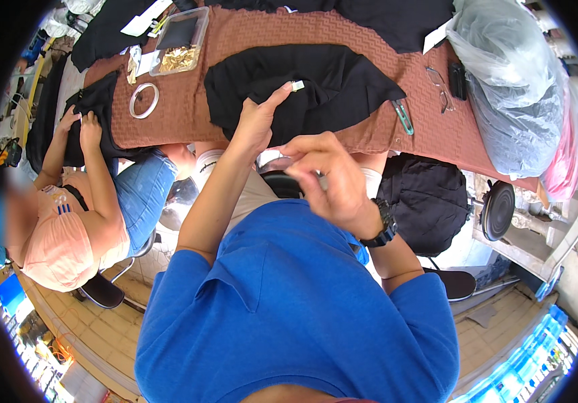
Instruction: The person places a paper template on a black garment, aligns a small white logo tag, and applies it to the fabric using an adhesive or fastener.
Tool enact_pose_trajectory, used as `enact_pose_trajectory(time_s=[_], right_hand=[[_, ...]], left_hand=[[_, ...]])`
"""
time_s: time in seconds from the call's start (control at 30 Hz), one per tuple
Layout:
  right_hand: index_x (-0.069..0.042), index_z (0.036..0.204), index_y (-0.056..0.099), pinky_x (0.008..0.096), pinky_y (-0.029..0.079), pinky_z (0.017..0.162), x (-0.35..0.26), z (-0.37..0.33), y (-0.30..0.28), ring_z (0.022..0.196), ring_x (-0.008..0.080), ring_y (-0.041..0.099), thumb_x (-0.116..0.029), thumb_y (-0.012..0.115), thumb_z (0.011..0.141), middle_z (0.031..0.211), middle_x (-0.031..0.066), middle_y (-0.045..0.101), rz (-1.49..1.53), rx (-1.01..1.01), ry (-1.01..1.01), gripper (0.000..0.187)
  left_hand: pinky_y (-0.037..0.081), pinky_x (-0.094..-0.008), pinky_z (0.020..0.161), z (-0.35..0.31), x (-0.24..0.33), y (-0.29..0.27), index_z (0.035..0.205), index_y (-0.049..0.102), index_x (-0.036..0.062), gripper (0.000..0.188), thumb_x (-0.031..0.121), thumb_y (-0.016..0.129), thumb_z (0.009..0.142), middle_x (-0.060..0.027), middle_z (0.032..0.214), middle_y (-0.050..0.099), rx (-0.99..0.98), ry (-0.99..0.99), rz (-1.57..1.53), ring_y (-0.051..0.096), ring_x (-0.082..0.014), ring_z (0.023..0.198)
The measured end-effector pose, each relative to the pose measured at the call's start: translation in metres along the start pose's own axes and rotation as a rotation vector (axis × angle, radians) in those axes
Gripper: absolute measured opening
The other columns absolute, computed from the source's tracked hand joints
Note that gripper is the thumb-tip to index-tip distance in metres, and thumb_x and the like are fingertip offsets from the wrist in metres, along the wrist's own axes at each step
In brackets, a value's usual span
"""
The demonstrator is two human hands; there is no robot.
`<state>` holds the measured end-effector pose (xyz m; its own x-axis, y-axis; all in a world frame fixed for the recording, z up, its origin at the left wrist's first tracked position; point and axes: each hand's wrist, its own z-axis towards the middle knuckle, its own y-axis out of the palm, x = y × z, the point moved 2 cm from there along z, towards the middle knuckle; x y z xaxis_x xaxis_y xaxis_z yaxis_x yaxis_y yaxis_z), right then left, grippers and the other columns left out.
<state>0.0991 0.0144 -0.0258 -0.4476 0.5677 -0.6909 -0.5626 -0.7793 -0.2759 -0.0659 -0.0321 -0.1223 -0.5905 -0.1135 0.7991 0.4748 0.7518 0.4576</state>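
A black garment point(329, 74) lies bunched on the brown cloth-covered table in front of me. My left hand point(258, 124) grips its near edge, the thumb stretched along the fabric toward a small white label point(297, 86). Nearer my body, my right hand point(332, 178) is raised off the cloth with its fingers curled toward the thumb. Whatever it may pinch is too small to make out. Green-handled thread snips point(403, 117) rest by the garment's right corner.
A clear plastic box point(180, 43) with gold-coloured pieces and a white tape roll point(144, 101) sit at left. Eyeglasses point(440, 88) and a big plastic bag point(510, 87) are at right. A co-worker point(74, 228) handles black fabric on my left. A black-covered stool point(426, 201) stands at right.
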Motion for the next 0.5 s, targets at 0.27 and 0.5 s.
enact_pose_trajectory(time_s=[0.27, 0.5], right_hand=[[0.002, 0.102, 0.057, 0.0458, 0.057, 0.086, -0.014, -0.009, 0.017, 0.083, 0.0310, 0.069, 0.006, 0.072, 0.084, 0.097, 0.0149, 0.070, 0.080, -0.037, -0.026, 0.024], [0.000, 0.095, 0.063, 0.0388, 0.057, 0.074, -0.007, -0.011, 0.020, 0.074, 0.0277, 0.066, 0.002, 0.074, 0.082, 0.085, 0.0119, 0.065, 0.064, -0.024, 0.001, 0.017]], left_hand=[[0.048, -0.0334, 0.103, 0.008, -0.006, -0.005, 0.115, 0.069, -0.0062, 0.039, 0.021, 0.081, 0.090, -0.0120, 0.115, 0.071, -0.009, -0.065, 0.001, 0.063, -0.0166, 0.115], [0.045, -0.0312, 0.101, 0.005, 0.000, 0.004, 0.113, 0.072, -0.0013, 0.035, 0.023, 0.080, 0.090, -0.0084, 0.115, 0.072, 0.008, -0.140, 0.120, 0.062, -0.0140, 0.113]])
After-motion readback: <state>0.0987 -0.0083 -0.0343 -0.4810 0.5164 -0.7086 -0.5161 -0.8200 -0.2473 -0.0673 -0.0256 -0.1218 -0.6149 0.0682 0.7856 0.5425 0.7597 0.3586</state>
